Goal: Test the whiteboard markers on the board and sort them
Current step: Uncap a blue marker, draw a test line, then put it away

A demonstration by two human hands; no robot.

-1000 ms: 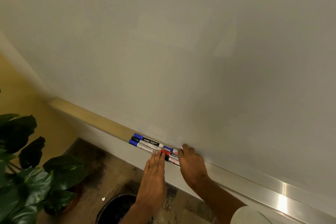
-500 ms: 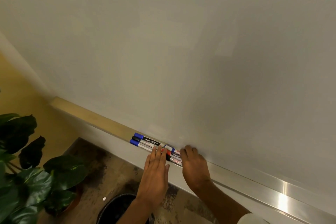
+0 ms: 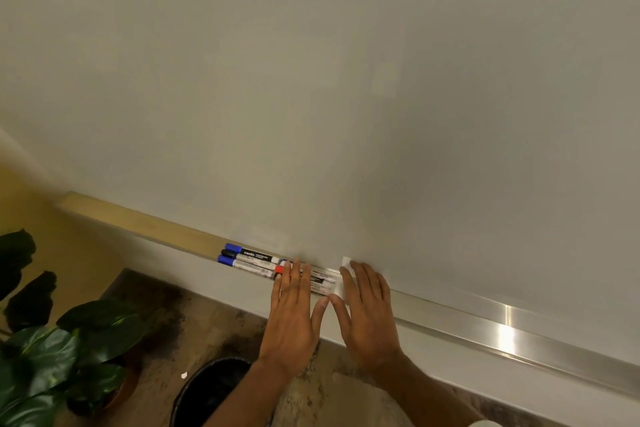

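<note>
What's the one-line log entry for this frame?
markers: lying on tray | left hand: open, on markers | right hand: open, at tray | board: blank

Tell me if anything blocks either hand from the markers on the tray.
Nothing visible does. The left hand lies with straight fingers across the markers in the tray, and the right hand lies flat at their right end.

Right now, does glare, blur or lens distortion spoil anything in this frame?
Head view: a glare streak on the metal tray at the frame's right; markers sharp enough for cap colours, labels mostly unreadable; left hand and right hand slightly soft; plant dim in the lower left corner.
</note>
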